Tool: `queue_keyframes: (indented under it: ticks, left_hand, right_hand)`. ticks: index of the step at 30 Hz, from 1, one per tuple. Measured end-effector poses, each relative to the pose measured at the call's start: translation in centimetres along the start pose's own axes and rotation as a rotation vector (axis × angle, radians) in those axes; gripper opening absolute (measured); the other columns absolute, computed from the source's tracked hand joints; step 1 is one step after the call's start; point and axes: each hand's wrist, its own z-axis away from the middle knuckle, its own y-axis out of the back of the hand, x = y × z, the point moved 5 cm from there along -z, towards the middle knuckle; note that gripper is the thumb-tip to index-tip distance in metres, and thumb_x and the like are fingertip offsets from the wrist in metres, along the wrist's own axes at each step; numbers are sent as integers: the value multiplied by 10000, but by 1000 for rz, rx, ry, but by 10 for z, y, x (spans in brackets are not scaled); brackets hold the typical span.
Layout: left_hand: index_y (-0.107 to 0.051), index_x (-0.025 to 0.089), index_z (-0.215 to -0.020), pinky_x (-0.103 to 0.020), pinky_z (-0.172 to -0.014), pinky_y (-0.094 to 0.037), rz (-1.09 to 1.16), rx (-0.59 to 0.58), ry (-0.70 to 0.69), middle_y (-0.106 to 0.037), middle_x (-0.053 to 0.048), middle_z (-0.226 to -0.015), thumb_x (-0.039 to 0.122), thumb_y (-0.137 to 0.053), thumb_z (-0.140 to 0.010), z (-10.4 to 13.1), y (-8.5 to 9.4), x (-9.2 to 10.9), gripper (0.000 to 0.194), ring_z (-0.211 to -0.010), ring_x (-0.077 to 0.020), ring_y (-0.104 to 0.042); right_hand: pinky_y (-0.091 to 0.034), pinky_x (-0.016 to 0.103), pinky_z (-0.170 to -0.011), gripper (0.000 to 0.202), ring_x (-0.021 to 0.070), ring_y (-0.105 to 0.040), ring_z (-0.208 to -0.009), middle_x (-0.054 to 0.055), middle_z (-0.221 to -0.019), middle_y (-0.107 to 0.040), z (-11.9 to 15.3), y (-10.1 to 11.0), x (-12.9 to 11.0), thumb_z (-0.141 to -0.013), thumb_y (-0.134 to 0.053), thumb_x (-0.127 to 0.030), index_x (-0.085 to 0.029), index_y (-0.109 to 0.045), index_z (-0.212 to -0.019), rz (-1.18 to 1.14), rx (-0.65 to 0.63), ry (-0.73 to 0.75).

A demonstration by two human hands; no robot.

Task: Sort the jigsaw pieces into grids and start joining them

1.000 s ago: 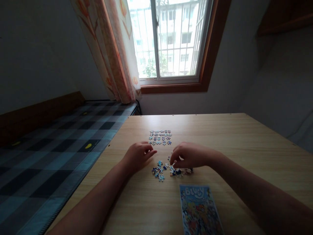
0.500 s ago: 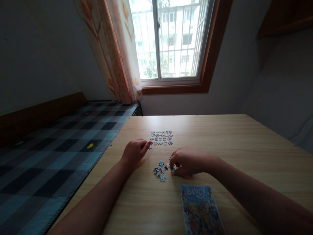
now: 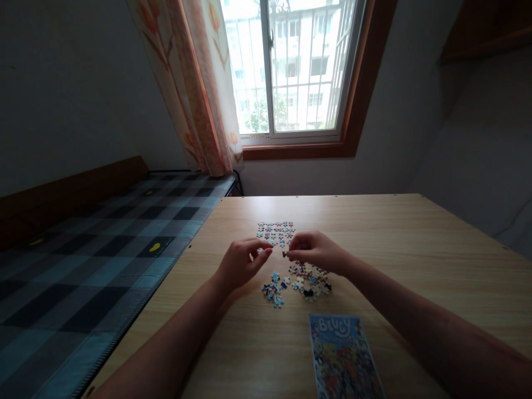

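Observation:
My right hand (image 3: 318, 252) pinches a small puzzle piece (image 3: 285, 254) at its fingertips, above the table. Facing it from the left, my left hand (image 3: 245, 259) has thumb and fingers apart, with nothing seen between them. Beyond both hands lie rows of puzzle pieces (image 3: 276, 229), spaced out on the wood; the nearest row is partly hidden by my hands. Nearer to me is a small pile of bluish pieces (image 3: 273, 289). Beside it, below my right hand, spreads a larger mixed pile (image 3: 312, 282).
A picture box marked "BLUEY" (image 3: 346, 354) lies near the front of the wooden table (image 3: 415, 266). Left of the table is a bed with a checked cover (image 3: 124, 255). A curtain (image 3: 199, 83) and a barred window (image 3: 307, 72) are behind.
My right hand has risen from the mixed pile and moved forward with a piece, uncovering the pile. My left hand has shifted right, its thumb and fingers now parted.

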Motion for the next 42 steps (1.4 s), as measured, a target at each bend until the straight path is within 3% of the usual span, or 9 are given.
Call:
queue_keyframes:
  ticks: [5,12,15,19,23,27,33,37,42]
  left_hand:
    - [-725,180,-1016,-241,-575,-510,231,-4,90,-748,-59,-896,339,-637,-845,1,-15,13,250,-623,-111,-623]
    - [-664,167,-871,-245,-558,-534,540,16,227,-721,-44,-780,336,-669,-804,-1,-28,-2,182,-599,-115,-621]
    - [-692,174,-849,-245,-557,-510,437,5,229,-721,-34,-755,313,-659,-805,-3,-22,-9,149,-594,-117,-608]
    - [-753,205,-858,-292,-717,-527,156,-57,267,-761,-25,-830,207,-624,-798,-3,-17,-22,143,-735,-163,-675]
    - [-765,229,-869,-314,-761,-522,-75,-100,279,-764,-16,-848,193,-609,-803,0,-19,-27,173,-761,-189,-683]
    - [-753,221,-921,-321,-800,-501,-228,0,214,-751,-37,-923,209,-584,-841,-1,-5,-31,187,-826,-200,-667]
    - [-749,179,-960,-315,-748,-482,-290,263,326,-710,-57,-887,263,-562,-866,1,27,-70,225,-747,-189,-632]
    - [-765,199,-875,-296,-707,-472,-255,220,305,-682,-31,-803,286,-619,-832,1,19,-79,176,-679,-164,-607]
    - [-779,216,-828,-269,-677,-456,-168,79,180,-677,-13,-751,278,-663,-807,-1,6,-68,133,-652,-141,-589]
  right_hand:
    - [-422,196,-513,206,71,-543,-568,58,-789,-713,-2,-3,3,-746,-739,-326,-143,-663,-803,-166,110,-54]
    - [-439,214,-560,253,97,-576,-638,62,-810,-709,-1,-15,4,-770,-727,-379,-143,-663,-837,-104,85,0]
    - [-438,232,-592,210,113,-583,-662,46,-801,-695,-2,-9,5,-798,-703,-351,-157,-688,-876,148,157,103]
    - [-446,246,-641,150,125,-604,-688,26,-815,-708,-1,4,8,-841,-626,-246,-198,-717,-951,430,293,158]
    - [-456,262,-654,158,127,-599,-659,20,-835,-721,0,3,12,-855,-591,-215,-214,-726,-937,612,289,177]
    - [-486,373,-888,271,202,-629,-959,62,-1037,-719,5,-8,8,-869,-579,-169,-225,-712,-1099,820,252,370]
    - [-232,653,-1126,246,347,-299,-1434,53,-1472,-476,10,-21,1,-920,-613,-316,-325,-714,-1144,1093,155,451]
    - [-127,707,-1134,278,367,-157,-1489,28,-1589,-289,5,-30,-5,-961,-555,-386,-382,-678,-1210,1156,47,383]
    - [-109,719,-1131,258,370,-105,-1499,6,-1603,-251,-12,-39,-9,-980,-516,-393,-386,-712,-1147,1173,-17,344]
